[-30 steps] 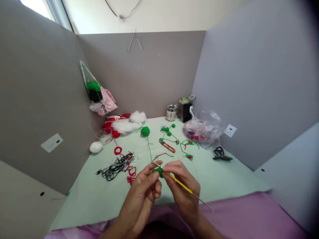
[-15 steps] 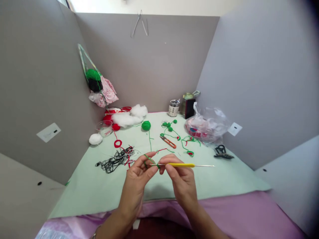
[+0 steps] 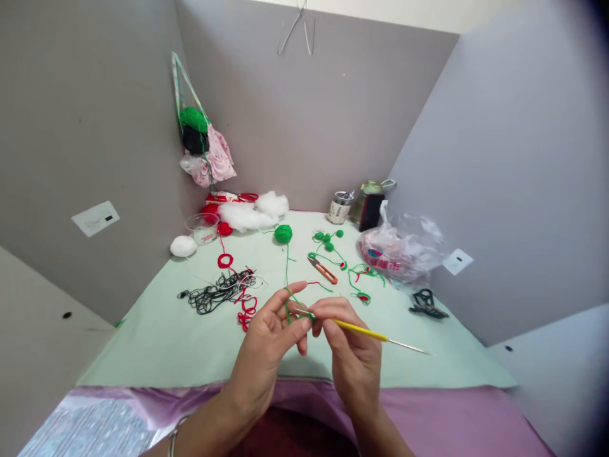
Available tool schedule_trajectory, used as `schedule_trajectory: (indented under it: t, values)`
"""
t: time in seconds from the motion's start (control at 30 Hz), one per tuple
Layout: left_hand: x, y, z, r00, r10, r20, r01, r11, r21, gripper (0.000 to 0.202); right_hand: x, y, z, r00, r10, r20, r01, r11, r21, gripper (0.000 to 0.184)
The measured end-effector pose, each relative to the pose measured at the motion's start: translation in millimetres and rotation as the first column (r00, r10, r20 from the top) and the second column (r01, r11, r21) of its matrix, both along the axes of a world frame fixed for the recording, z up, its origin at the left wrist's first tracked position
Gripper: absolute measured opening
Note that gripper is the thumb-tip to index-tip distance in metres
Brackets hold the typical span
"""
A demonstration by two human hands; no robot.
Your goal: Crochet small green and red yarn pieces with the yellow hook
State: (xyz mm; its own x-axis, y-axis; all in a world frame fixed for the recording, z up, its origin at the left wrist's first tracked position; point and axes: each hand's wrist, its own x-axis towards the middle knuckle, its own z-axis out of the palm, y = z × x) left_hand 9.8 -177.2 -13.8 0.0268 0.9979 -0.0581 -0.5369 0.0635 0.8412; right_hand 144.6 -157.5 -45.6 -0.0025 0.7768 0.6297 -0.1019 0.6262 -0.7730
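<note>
Between my thumb and fingers, my left hand pinches a small piece of green yarn work. Green yarn loops over the raised left index finger and runs back to a green yarn ball on the table. A crochet hook with a yellow handle lies in the closed fingers of my right hand. Its inner metal end reaches the green work at the left fingertips; the other end points right and down. Fingers partly hide the green piece.
Orange thread snips lie beyond my hands, near small green crocheted pieces. Tangled black yarn and red yarn are at left, white stuffing behind. A plastic bag and black hair clip sit right.
The hook has tilted, its outer end now lower and further right. Both hands have shifted slightly right in view. The camera view has also turned, tilting the surroundings.
</note>
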Motion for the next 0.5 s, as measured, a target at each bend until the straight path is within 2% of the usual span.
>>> schedule_trajectory:
  t: [0.1, 0.3, 0.4, 0.5]
  values:
    - [0, 2, -8.3, 0.999, 0.040, -0.035, -0.038, 0.998, 0.048, 0.049, 2, 2, -1.9, 1.000, 0.013, 0.000, -0.013, 1.000, -0.010, 0.019]
    - [3, 8, -19.4, 0.999, 0.019, 0.038, -0.022, 0.997, 0.071, 0.049, 9, 4, 1.6, 0.982, 0.187, -0.001, -0.186, 0.978, -0.099, 0.020]
    - [5, 10, -21.3, 0.999, 0.021, 0.042, -0.023, 0.998, 0.050, 0.050, 13, 0, 2.0, 0.989, 0.129, 0.071, -0.121, 0.987, -0.102, 0.018]
    - [6, 11, -20.7, 0.999, 0.006, 0.043, -0.008, 0.999, 0.038, 0.054, 16, -4, -1.4, 0.983, -0.003, 0.183, 0.008, 1.000, -0.024, 0.025]
